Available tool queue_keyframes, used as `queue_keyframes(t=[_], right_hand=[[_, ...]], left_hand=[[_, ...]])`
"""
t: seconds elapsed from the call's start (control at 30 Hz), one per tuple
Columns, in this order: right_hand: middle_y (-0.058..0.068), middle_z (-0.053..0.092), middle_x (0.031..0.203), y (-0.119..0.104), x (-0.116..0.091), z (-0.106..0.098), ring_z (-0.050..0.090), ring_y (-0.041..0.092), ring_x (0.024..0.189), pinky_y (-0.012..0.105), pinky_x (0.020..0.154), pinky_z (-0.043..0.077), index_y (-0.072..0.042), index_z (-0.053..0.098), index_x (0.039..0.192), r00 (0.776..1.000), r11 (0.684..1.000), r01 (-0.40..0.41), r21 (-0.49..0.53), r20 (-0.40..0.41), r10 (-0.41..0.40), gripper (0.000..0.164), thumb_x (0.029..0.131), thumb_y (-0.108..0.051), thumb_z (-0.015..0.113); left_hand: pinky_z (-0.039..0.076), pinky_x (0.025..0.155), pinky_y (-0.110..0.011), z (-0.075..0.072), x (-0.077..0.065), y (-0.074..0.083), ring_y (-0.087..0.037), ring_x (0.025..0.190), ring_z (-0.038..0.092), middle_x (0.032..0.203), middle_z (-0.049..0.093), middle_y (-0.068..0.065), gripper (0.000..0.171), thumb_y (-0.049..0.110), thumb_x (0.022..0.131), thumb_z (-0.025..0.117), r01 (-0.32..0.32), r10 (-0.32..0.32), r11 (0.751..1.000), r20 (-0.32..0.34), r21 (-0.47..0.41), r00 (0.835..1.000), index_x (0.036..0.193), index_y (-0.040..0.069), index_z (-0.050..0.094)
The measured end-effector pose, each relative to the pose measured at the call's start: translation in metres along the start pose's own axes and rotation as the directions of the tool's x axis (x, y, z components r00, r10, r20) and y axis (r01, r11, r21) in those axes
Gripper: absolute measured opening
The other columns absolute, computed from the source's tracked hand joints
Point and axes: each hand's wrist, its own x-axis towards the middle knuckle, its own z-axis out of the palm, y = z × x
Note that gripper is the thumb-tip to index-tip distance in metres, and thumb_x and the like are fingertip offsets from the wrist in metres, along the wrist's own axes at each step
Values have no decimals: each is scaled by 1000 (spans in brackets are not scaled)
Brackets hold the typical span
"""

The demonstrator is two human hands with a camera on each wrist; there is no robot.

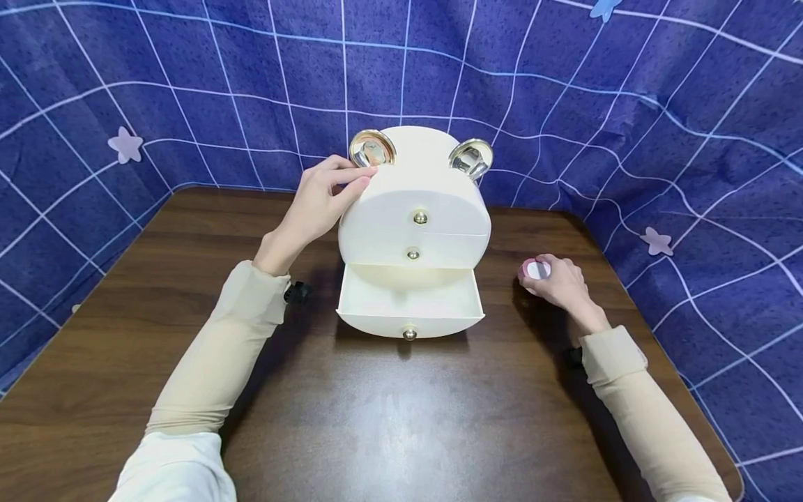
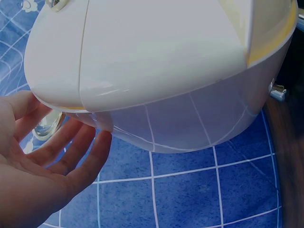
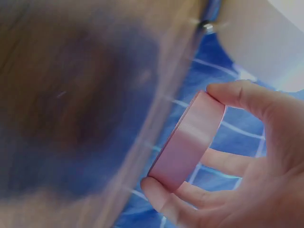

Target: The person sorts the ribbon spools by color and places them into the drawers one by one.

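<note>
A white drawer box [image 1: 401, 181] with two round shiny ears stands at the middle of the table. Its bottom drawer [image 1: 401, 296] is pulled out, and no item shows inside; the drawers above are closed. My left hand [image 1: 320, 199] touches the box's upper left side, below the left ear. In the left wrist view its fingers [image 2: 88, 154] rest lightly along the curved side wall. Off to the right, my right hand [image 1: 561, 282] pinches a roll of pink ribbon [image 3: 190, 140] by its edges, between thumb and fingers. A white face of the roll shows in the head view.
The dark wooden table [image 1: 401, 418] has its back edge just behind the box. A blue cloth [image 1: 251, 90] with a white grid and stars hangs behind and along both sides. The open drawer's knob [image 1: 410, 335] sticks out toward the front.
</note>
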Motion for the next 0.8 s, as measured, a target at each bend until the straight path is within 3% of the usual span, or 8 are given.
queue_keyframes(t=[0.27, 0.5, 0.8], right_hand=[[27, 60, 108, -29, -21, -17, 54, 41, 95, 43, 69, 40, -9, 55, 131, 988, 990, 139, 13, -75, -138, 61, 79, -36, 70], [22, 63, 107, -55, -44, -31, 56, 34, 97, 42, 72, 40, -10, 59, 128, 956, 963, 265, 39, -140, -258, 56, 81, -38, 70], [17, 65, 109, -90, -71, -36, 56, 32, 95, 42, 75, 40, -12, 61, 127, 923, 928, 370, 46, -137, -361, 56, 80, -41, 73]], left_hand=[[41, 72, -22, 1, 0, -3, -16, 87, 54, 103, 66, -11, 26, 22, 96, 60, 1, -1, 1000, -4, 1, 1000, 119, 15, 70], [40, 71, -20, 0, 0, 0, -17, 84, 53, 102, 66, -12, 26, 20, 95, 60, 0, 0, 1000, -12, 8, 1000, 118, 14, 71], [40, 71, -19, 1, 0, 0, -17, 85, 54, 102, 66, -12, 26, 21, 95, 60, 5, -5, 1000, -14, 17, 1000, 118, 14, 71]])
